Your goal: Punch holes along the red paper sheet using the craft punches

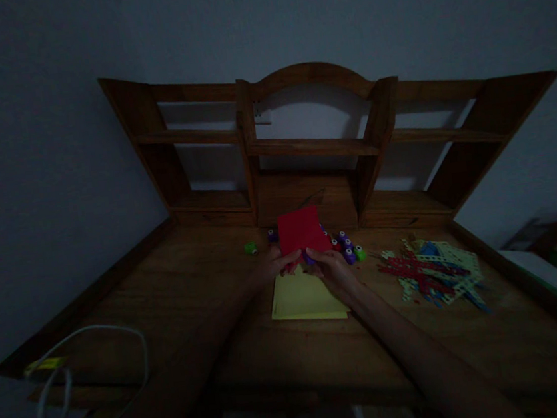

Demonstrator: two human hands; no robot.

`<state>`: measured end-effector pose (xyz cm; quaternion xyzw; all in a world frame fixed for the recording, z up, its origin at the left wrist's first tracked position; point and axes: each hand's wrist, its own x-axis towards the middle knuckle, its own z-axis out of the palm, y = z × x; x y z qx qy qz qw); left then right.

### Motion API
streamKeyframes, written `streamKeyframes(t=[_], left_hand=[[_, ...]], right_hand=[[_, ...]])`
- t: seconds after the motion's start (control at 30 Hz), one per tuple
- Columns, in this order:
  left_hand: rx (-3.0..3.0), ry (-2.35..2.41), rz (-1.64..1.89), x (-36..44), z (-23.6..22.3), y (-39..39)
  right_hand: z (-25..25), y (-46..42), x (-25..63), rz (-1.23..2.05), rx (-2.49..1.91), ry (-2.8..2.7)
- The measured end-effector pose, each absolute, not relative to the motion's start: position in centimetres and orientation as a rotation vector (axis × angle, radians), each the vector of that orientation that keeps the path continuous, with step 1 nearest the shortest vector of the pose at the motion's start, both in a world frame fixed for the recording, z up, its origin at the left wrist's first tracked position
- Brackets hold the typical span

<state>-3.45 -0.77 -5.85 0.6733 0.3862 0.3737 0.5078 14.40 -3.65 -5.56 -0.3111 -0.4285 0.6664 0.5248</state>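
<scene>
A red sheet of paper [303,229] is held up over the desk, tilted toward me. My left hand [275,263] grips its lower left edge, thumb pointing inward. At the lower right edge, my right hand [329,262] pinches it the same way. Between the two thumbs shows a small purple piece [307,257], partly hidden. Beneath the hands lies a stack of yellow paper [306,300]. Just beyond the right hand sit several small purple pieces [349,255] with white-ringed tops, beside a green one [360,253].
Another green piece [250,248] lies left of the paper. A heap of red, blue and pale plastic strips [431,272] spreads on the right. A wooden shelf unit [314,144] closes off the desk's back. A white cable [143,348] loops at the left front.
</scene>
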Motion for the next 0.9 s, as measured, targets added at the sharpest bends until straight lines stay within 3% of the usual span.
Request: streamKeyframes(t=[0.9], left_hand=[[1.348, 0.934, 1.1, -2.5, -5.5, -2.4]], right_hand=[[-5.5, -3.7, 14.9, 1.487, -0.905, -1.125]])
